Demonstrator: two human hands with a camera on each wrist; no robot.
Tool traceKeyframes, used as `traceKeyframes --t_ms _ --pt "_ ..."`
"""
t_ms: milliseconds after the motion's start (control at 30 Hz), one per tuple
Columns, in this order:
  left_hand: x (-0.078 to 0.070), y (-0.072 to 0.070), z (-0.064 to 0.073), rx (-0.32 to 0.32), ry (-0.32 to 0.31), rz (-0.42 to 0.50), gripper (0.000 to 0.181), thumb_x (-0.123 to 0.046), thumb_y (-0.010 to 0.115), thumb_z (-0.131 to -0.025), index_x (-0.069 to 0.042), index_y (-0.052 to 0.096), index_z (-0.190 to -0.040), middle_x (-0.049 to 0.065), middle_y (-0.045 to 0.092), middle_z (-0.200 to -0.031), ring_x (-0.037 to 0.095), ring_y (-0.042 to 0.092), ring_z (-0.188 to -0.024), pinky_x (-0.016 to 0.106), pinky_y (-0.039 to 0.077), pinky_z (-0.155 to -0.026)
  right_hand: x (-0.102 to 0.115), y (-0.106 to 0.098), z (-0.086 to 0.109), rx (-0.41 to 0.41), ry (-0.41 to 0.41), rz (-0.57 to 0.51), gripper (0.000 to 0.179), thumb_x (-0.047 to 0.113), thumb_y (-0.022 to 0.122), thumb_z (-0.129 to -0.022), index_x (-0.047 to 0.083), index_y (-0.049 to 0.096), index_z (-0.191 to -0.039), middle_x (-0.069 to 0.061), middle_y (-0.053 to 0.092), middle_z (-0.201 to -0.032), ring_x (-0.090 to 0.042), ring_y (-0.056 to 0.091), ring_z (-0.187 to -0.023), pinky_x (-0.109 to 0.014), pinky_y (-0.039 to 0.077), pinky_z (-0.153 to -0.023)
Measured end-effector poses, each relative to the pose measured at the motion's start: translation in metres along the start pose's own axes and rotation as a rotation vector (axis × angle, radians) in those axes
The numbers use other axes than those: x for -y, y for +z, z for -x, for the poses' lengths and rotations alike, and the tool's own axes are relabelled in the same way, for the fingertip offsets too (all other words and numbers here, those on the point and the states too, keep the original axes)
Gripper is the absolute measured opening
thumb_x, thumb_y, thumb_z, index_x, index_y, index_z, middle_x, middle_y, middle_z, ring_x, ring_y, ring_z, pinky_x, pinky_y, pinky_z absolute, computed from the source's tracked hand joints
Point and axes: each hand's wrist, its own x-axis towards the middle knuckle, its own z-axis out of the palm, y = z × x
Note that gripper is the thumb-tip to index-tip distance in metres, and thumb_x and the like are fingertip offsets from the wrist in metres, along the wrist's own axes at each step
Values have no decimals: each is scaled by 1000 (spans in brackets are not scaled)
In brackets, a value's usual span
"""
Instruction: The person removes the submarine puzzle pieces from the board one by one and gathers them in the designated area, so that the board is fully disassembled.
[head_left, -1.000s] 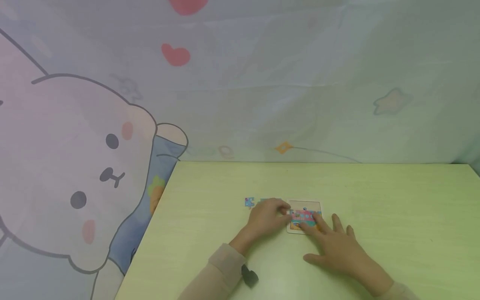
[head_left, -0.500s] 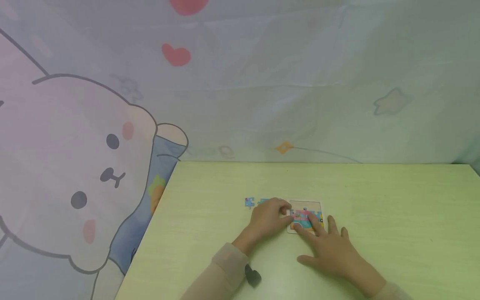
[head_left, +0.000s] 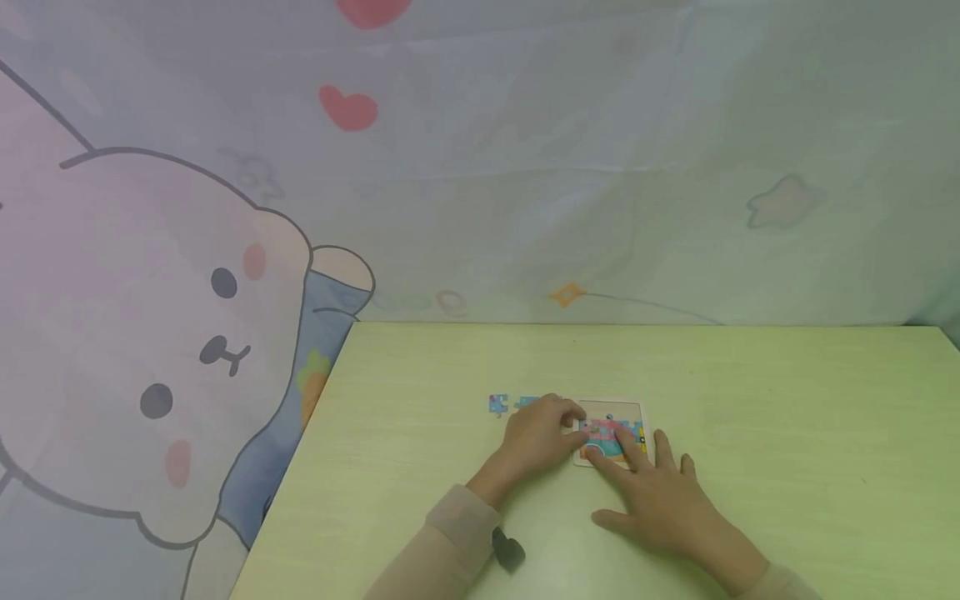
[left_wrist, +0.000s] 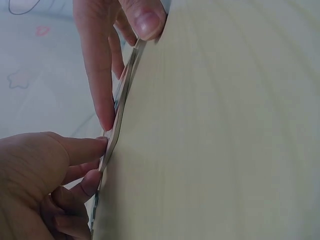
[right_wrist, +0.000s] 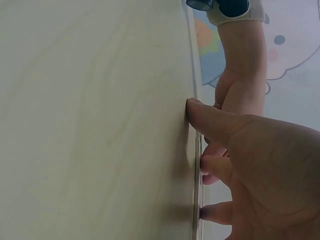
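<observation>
A small square jigsaw tray [head_left: 626,409] lies on the table, its upper part bare wood and its lower part filled with colourful puzzle pieces [head_left: 609,447]. My left hand [head_left: 536,435] holds the tray's left edge with bent fingers and thumb. Seen in the left wrist view, the left hand [left_wrist: 45,172] has its fingertips at the thin tray edge. Extended fingers of my right hand [head_left: 660,500] press on the fitted pieces, its thumb apart on the table. The right wrist view shows the right hand [right_wrist: 270,160] along the tray's side. Fingers cover some pieces.
Left of the tray lie a loose blue puzzle piece [head_left: 498,404] and another blue piece [head_left: 527,402], partly hidden by the left hand. A dark object [head_left: 508,551] hangs at the left sleeve. The pale table [head_left: 787,433] meets a printed cloth backdrop [head_left: 525,183] behind.
The right hand has shifted slightly left over the pieces, uncovering the tray's lower right part. The left hand has slid a little right along the tray's edge.
</observation>
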Motion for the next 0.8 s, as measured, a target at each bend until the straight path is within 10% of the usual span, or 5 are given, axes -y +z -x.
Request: traceKeyframes --t_ms 800 --pt "0 5 4 -65 6 124 20 -31 76 -96 -22 72 -113 -17 69 -98 6 64 -93 28 51 -75 2 -4 0 -11 2 -9 76 63 71 -88 34 49 -155 -13 34 -166 -72 36 -131 -84 37 -88"
